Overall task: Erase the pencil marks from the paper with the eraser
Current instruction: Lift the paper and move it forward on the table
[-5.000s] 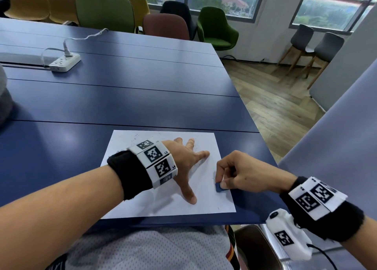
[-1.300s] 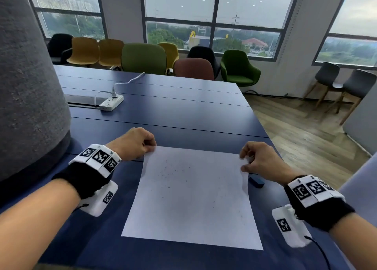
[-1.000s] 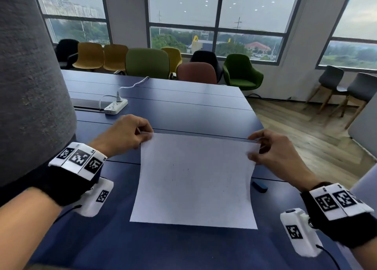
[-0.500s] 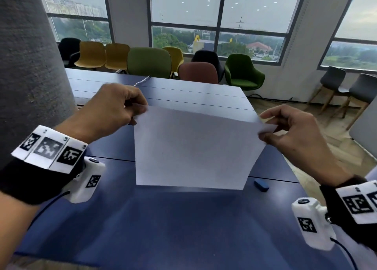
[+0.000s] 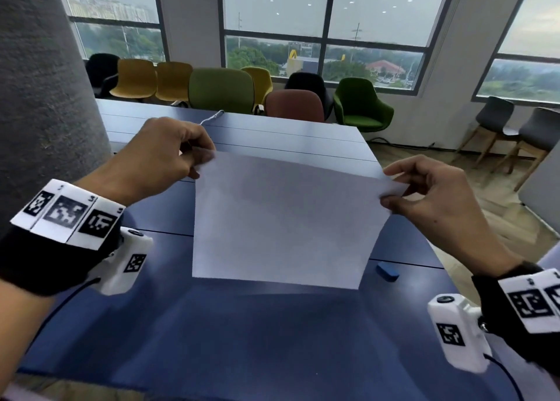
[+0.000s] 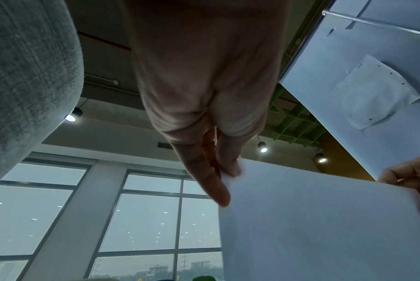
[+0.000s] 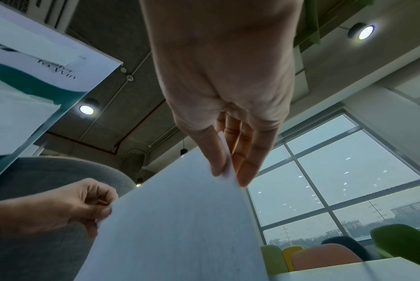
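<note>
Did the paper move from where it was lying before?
Yes. The paper went up off the blue table; both hands hold it above it, while the eraser lies there.

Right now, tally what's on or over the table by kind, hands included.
Hands: 2, left and right, each pinching a top corner of the paper
Paper: 1, held up off the table
Eraser: 1, blue, lying on the table
Cable: 1
Total: 5

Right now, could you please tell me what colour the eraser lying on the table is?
The eraser is blue, a little brighter than the dark blue table; the head view shows it best.
</note>
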The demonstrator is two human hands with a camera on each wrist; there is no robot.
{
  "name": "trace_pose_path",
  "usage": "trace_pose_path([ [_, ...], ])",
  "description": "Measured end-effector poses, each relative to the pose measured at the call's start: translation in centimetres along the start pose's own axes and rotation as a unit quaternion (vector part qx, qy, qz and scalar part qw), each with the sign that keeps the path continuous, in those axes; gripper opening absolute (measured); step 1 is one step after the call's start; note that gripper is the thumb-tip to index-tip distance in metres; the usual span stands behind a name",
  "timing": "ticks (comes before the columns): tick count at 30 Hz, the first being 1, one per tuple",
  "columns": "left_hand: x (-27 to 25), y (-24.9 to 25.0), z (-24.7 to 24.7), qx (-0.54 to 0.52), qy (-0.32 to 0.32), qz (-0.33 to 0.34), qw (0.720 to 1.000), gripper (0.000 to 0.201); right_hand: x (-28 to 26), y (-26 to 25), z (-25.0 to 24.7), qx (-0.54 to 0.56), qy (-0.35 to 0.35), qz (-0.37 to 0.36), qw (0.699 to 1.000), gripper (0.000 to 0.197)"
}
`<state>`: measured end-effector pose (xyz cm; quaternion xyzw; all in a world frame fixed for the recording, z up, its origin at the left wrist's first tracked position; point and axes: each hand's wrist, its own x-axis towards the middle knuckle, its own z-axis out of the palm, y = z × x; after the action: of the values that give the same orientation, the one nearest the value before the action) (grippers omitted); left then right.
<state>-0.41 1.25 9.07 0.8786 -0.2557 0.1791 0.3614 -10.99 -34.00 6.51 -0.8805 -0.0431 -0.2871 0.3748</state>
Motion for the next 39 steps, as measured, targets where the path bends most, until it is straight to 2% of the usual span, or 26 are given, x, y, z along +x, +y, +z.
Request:
trace_pose_path([
  [3,0.1,-0.1,0.5,0.018,-0.023,-0.004,1.0,0.013,-0.1,0.8,0.4,0.004,-0.012,0.013,1.0,0.042],
  [8,2.3,-0.1,0.6,0.022,-0.032,-0.021,0.999,0.015,-0.5,5.8,0.9,-0.063,-0.035,0.103,0.992,0.028],
  [10,4.1,0.3,0.5,0.02,-0.03,-0.02,0.999,0.013,-1.3,8.2,1.2,-0.146,-0.125,0.139,0.972,0.021],
  [12,6.1,0.4,0.7,0.026,-0.036,-0.025,0.999,0.008,-2.6,9.9,2.0,-0.251,-0.234,0.154,0.927,0.02],
  [14,8.1,0.2,1.5,0.031,-0.046,-0.037,0.998,0.005,-3.5,10.9,2.8,-0.288,-0.283,0.15,0.902,0.021],
  [17,10.8,-0.1,3.3,0.039,-0.07,-0.061,0.995,0.01,-3.9,11.0,3.4,-0.278,-0.277,0.145,0.908,0.008],
  [19,12.6,-0.5,4.4,0.041,-0.086,-0.071,0.993,0.011,-3.8,10.7,3.2,-0.264,-0.263,0.151,0.916,0.008],
  [24,16.6,-2.1,7.3,0.021,-0.111,-0.097,0.989,0.006,-0.9,8.5,1.7,-0.232,-0.155,0.103,0.955,0.008],
  [27,18.2,-3.0,9.8,0.023,-0.133,-0.133,0.982,0.011,2.3,7.7,2.2,-0.207,-0.126,0.076,0.967,0.005],
  [30,19.1,-4.5,12.6,0.032,-0.161,-0.165,0.973,0.012,5.3,8.4,4.5,-0.198,-0.153,0.072,0.966,0.006],
  [33,19.7,-6.5,15.3,0.043,-0.181,-0.188,0.964,0.021,6.8,10.2,7.5,-0.235,-0.217,0.082,0.944,0.003],
  [39,19.2,-9.7,19.2,0.066,-0.212,-0.215,0.951,0.014,7.5,13.6,11.2,-0.258,-0.279,0.128,0.916,0.012],
])
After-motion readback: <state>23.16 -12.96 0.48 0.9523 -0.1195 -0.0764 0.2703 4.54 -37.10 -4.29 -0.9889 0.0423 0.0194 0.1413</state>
